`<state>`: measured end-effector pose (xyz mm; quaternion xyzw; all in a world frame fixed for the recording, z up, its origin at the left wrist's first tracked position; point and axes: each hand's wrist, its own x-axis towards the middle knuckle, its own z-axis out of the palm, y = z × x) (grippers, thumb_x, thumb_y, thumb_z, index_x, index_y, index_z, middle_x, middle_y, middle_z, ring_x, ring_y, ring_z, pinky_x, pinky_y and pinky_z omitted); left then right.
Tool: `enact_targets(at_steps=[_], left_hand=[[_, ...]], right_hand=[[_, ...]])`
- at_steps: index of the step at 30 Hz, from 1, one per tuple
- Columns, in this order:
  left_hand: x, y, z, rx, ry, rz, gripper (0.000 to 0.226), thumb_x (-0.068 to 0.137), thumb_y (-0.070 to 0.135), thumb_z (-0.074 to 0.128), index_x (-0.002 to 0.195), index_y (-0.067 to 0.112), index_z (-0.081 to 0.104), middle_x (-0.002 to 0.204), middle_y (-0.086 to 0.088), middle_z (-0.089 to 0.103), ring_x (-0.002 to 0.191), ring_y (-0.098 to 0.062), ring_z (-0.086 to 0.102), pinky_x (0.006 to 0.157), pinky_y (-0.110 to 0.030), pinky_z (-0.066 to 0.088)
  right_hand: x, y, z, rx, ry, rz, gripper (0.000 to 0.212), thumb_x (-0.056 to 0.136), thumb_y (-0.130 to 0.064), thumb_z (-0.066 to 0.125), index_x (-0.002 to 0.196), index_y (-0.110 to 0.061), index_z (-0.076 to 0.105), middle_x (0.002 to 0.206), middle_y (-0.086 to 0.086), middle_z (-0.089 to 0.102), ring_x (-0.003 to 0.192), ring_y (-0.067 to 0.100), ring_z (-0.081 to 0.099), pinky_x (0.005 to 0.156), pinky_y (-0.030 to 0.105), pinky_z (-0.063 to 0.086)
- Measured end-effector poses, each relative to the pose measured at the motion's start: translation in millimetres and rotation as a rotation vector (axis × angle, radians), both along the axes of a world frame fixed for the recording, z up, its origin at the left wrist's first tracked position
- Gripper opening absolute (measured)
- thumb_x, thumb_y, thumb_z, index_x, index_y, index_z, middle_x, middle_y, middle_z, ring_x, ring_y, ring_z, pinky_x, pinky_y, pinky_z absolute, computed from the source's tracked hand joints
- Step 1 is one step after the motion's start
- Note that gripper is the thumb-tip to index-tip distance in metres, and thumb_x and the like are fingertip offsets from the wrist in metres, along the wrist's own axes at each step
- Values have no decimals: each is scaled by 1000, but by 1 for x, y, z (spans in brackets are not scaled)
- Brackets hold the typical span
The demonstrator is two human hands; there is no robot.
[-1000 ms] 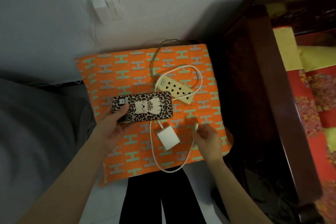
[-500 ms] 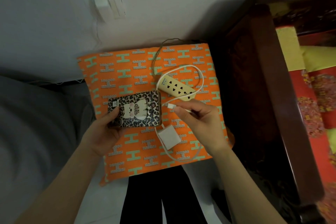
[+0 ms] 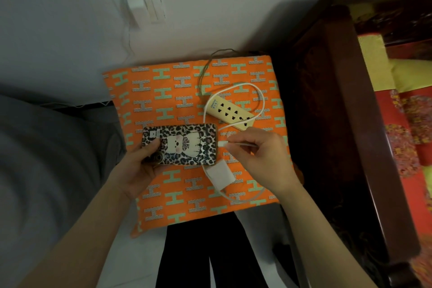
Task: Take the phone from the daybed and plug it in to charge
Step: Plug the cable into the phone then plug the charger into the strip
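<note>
The phone [image 3: 184,144] in a leopard-print case with a white cartoon animal lies face down, long side across, just above the orange cushion [image 3: 163,91]. My left hand [image 3: 138,166] holds its left end, thumb on the case. My right hand [image 3: 259,156] pinches the white charging cable [image 3: 260,100] near its plug, whose tip touches the phone's right end. The cable loops around a cream power strip [image 3: 230,112] and runs to a white charger block [image 3: 219,175] lying loose on the cushion below the phone.
A dark carved wooden daybed frame [image 3: 346,112] stands to the right, with red and yellow cushions [image 3: 409,124]. A white wall socket with an adapter [image 3: 145,6] is on the grey wall. A grey fabric mass [image 3: 46,170] lies at left. Dark trouser legs [image 3: 187,259] show below.
My right hand picked up the cable plug from the cushion and carried it left to the phone's right end. My left hand shifted the phone slightly; the plug now meets the phone.
</note>
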<state>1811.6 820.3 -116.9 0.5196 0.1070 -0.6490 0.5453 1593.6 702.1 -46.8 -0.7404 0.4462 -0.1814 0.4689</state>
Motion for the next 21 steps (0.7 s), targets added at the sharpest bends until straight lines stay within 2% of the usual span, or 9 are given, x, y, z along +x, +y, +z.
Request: enact_targets(at_steps=[3,6,9,12,15,16,18,19,21], left_hand=[[0,-1,0,8,-40,-6,40,89,9,51,129,8,52,117,-10,66,97,-23,68,75,-37,60],[-4,1,-2,6,-42,24,31,89,9,52,119,15,59,112,-8,70,100,-25,68,78,-41,59],[-8,7,-8,23,7,48,47,87,13,54,133,11,48,134,-12,57,121,-32,55,90,-47,50],[9,11,-12,18,-13,11,56,79,17,59,133,9,47,131,-14,59,118,-33,57,87,-48,53],[52,16,-17,37,-119,-51,38,77,15,61,115,13,63,116,-10,70,104,-27,67,75,-40,60],[69,18,-20,57,-169,-83,30,75,15,62,105,15,68,112,-9,72,98,-24,69,70,-36,60],[97,20,-25,111,-279,-206,25,72,15,65,96,19,72,109,-9,72,90,-21,71,64,-32,59],[106,19,-29,132,-321,-294,27,70,16,68,96,19,72,109,-10,72,89,-22,72,64,-33,59],[117,13,-37,149,-372,-505,32,65,20,74,97,21,72,107,-10,73,91,-24,71,65,-34,59]], right_hand=[[0,-2,-5,29,107,10,4,80,-10,73,83,-12,75,68,-28,57,65,-14,57,58,2,41],[4,-4,-6,54,73,-9,4,81,-9,71,83,-10,75,71,-23,61,65,-11,59,59,5,43],[11,-9,-5,119,17,-38,7,83,-16,71,89,-14,75,80,-11,71,76,-2,65,67,13,50],[12,-13,-9,237,-22,10,10,83,-25,71,91,-28,75,83,-13,73,78,2,67,69,17,52],[-1,-15,-26,390,-16,-121,11,88,-37,62,81,-40,71,77,-20,72,75,-1,66,64,15,51],[-6,-14,-35,408,50,-163,12,89,-37,61,81,-39,70,73,-23,70,73,-3,65,61,13,47],[-13,-8,-55,398,292,-80,11,87,-36,63,95,-31,68,75,-24,64,72,-2,61,60,11,40],[-13,-2,-64,400,403,9,23,84,-35,66,106,-27,65,79,-26,60,71,-4,56,58,10,37],[-7,11,-79,419,504,119,44,78,-35,73,116,-22,55,81,-25,51,71,-5,51,53,9,33]])
